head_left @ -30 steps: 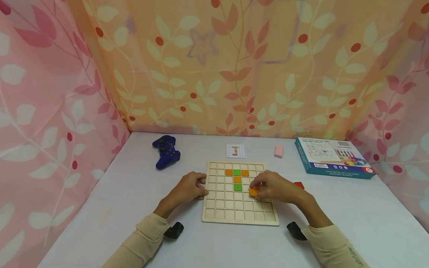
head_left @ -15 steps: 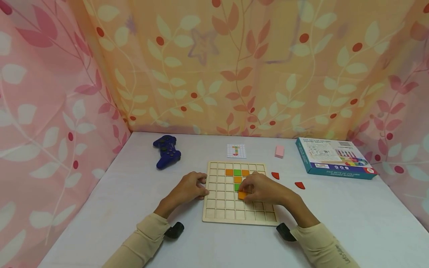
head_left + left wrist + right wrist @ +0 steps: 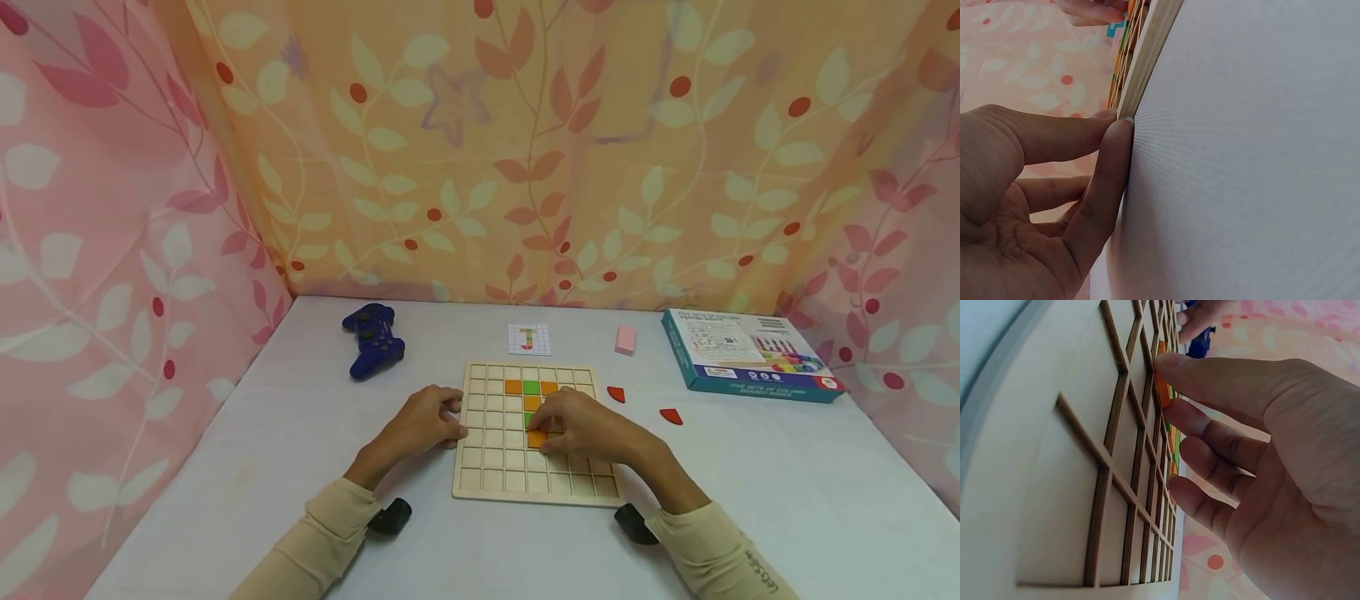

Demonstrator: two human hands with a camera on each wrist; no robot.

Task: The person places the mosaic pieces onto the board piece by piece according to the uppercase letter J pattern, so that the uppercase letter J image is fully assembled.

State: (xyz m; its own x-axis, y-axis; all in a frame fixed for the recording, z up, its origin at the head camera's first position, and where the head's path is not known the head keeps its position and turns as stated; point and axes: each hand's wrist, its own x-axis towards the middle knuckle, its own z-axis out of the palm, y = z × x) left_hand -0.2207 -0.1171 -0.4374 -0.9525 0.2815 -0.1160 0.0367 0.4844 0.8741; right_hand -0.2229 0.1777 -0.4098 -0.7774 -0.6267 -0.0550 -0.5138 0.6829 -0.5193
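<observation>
A wooden grid board (image 3: 495,479) lies flat on the table. On it, orange and green square tiles form a short row near the far side, with a column running down from the row's middle tile. My right hand (image 3: 585,425) pinches an orange tile (image 3: 536,439) between thumb and fingers at the column's near end. In the right wrist view this orange tile (image 3: 1162,387) sits right at the grid's surface. My left hand (image 3: 423,419) grips the board's left edge; in the left wrist view, thumb and a finger (image 3: 1113,150) meet at that wooden edge (image 3: 1154,50).
Two red quarter-round pieces (image 3: 616,394) (image 3: 671,416) lie right of the board. Behind it are a small pattern card (image 3: 528,339) and a pink block (image 3: 626,340). A blue game controller (image 3: 372,342) lies at the back left, a flat box (image 3: 750,354) at the back right.
My right hand has moved left over the board with the orange tile, bringing it below the green one. The red pieces have come into sight. My left hand stays at the board's edge.
</observation>
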